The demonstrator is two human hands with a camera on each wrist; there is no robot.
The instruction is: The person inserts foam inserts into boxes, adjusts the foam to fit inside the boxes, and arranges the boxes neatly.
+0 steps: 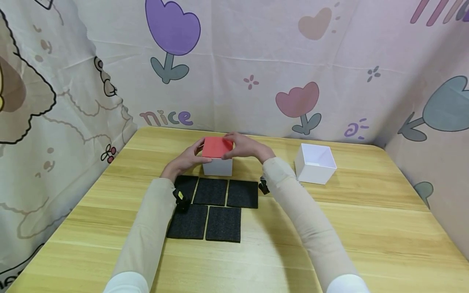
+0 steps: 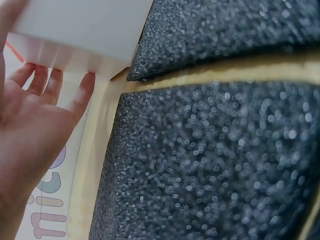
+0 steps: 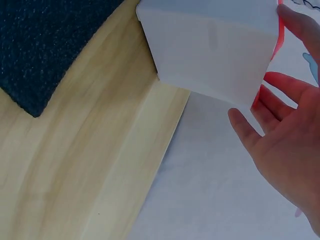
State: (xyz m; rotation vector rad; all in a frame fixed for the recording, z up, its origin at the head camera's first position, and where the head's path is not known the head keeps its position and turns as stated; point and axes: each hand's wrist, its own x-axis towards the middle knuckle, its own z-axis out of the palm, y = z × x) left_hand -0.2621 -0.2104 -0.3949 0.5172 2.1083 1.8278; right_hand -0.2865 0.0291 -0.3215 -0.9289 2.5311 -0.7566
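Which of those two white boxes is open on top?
The box on the right: its inside shows, while the other box has a red square over its top.

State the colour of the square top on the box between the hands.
Red. The head view shows the square top best.

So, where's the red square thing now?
In the head view, the red square is just left of centre, on top of a white box, between the left hand and the right hand.
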